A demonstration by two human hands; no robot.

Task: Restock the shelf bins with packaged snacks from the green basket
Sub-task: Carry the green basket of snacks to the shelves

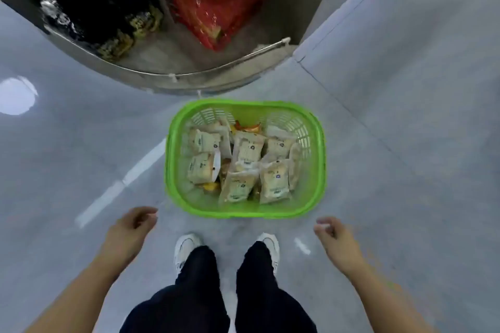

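**Both hands empty above a full green basket on the floor**

Seen from a head camera looking straight down, a person stands on a pale grey floor [81, 159] with white shoes [186, 246] just behind a green basket [319, 165]. The basket sits on the floor directly ahead of the feet, its long side running left to right. It is filled with cream-coloured snack packets [247, 150] lying flat and overlapping, with a few orange wrappers showing between them.

The left hand [132, 230] hovers near the basket's near left corner, fingers loosely curled, holding nothing. The right hand [334, 236] hovers near the near right corner, also loosely curled and empty. Neither hand touches the basket. Both lie just behind its near rim, about equally close, so the packets are forward of and between the two hands; either hand could reach in.

Beyond the basket, at the top of the view, is the curved front edge of a shelf bin [216, 70]. Its left compartment holds dark packets with yellow print [140, 24]; the right compartment holds red packets [216, 13]. The picture is blurred there, so the labels cannot be read.

No packet appears to be in hand yet, so the next step is likely a reach down and forward into the basket.
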